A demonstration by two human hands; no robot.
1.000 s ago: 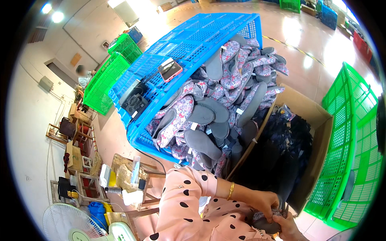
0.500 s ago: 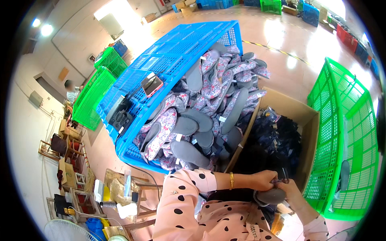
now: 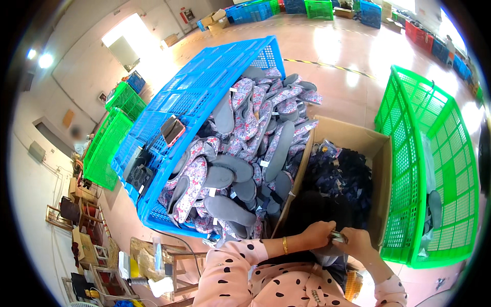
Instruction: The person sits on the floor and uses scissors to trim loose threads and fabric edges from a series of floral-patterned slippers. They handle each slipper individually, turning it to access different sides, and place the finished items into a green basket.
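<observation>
My left hand [image 3: 318, 235] and my right hand [image 3: 357, 243] meet in front of me at the near side of the carton, both with closed fingers. A small pale, metallic-looking piece [image 3: 336, 236] shows between them, too small to name. Below them is the rounded grey end of a slipper [image 3: 327, 250], mostly hidden; my right hand appears to grip it. What my left fingers hold is hidden. Left of the hands, a blue plastic crate [image 3: 192, 82] lies tilted, spilling many floral slippers [image 3: 188, 188] with grey soles [image 3: 229, 211].
A cardboard carton [image 3: 381, 176] holds dark small pieces [image 3: 340, 176]. Right of it stands a green crate [image 3: 404, 169]. A phone [image 3: 173, 131] and a black device [image 3: 140, 173] rest on the blue crate. Wooden stools [image 3: 176, 261] stand at left; another person [image 3: 79, 140] is farther back.
The view has shifted, so the crates and carton appear farther left. My hands remain together; less of the grey slipper shows beneath them, and the pale piece now shows between them.
</observation>
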